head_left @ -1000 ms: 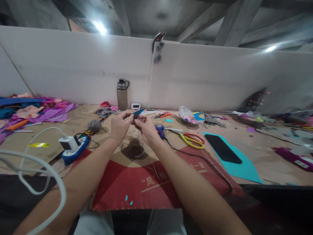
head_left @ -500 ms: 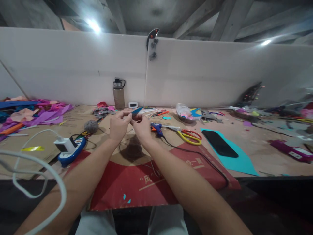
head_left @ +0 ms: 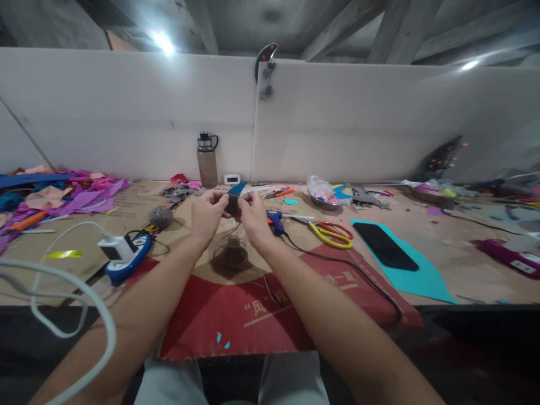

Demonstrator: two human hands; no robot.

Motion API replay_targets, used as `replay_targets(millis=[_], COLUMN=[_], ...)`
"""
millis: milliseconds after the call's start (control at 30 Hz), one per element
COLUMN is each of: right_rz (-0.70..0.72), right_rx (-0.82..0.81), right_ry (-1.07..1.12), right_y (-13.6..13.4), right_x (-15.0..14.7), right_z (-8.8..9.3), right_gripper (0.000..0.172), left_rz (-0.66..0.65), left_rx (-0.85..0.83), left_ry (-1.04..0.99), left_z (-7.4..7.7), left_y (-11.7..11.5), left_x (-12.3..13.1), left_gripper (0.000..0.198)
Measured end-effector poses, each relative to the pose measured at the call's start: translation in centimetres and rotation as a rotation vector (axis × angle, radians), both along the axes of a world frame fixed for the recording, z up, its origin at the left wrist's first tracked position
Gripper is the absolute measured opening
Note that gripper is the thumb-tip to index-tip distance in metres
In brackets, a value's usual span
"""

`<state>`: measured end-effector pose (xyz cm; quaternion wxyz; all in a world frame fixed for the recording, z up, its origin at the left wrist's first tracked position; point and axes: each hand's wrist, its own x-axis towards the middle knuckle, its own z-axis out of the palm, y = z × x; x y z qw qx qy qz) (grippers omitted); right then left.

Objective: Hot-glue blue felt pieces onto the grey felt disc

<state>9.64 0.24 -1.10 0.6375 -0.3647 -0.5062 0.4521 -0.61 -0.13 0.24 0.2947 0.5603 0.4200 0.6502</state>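
Above the cardboard, my left hand [head_left: 207, 212] and my right hand [head_left: 254, 218] are both closed, fingertips pinching opposite sides of a small dark piece with a blue strip [head_left: 237, 189] rising from its top. What the dark part is made of I cannot make out. Under the hands, a loose coil of thin cord [head_left: 230, 254] lies over a dark shadowed patch. Just right of my right hand is a blue glue gun [head_left: 276, 220], and beside it scissors [head_left: 333, 234] with red and yellow handles. A ball of grey yarn [head_left: 161, 216] sits to the left of my left hand.
A blue power strip [head_left: 129, 264] with a white charger and cables lies at left. The red cardboard [head_left: 202, 320] covers the table's front edge. A bottle [head_left: 207, 166] stands by the white partition. At right, a black phone [head_left: 386, 246] rests on turquoise sheet.
The fingers have shifted apart slightly, showing more of the dark piece below the blue strip. Both hands keep hold of it; the view has moved a little.
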Motion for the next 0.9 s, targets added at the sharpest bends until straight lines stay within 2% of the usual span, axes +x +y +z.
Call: replay_targets(millis=[100, 400, 900], right_rz=[-0.09, -0.13, -0.175], right_rx=[0.019, 0.074, 0.108], right_ry=[-0.035, -0.127, -0.159], right_y=[0.0, 0.2, 0.1], right_x=[0.5, 1.5, 2.2], right_z=[0.3, 0.4, 0.8], right_gripper=[0.01, 0.01, 0.014], left_rz=[-0.07, -0.2, -0.232], left_rx=[-0.03, -0.157, -0.214], left_ry=[-0.134, -0.32, -0.284], left_z=[-0.1, 0.4, 0.5], left_y=[0.2, -0.1, -0.3], left_x=[0.0, 0.0, 0.0], left_gripper=[0.021, 0.019, 0.017])
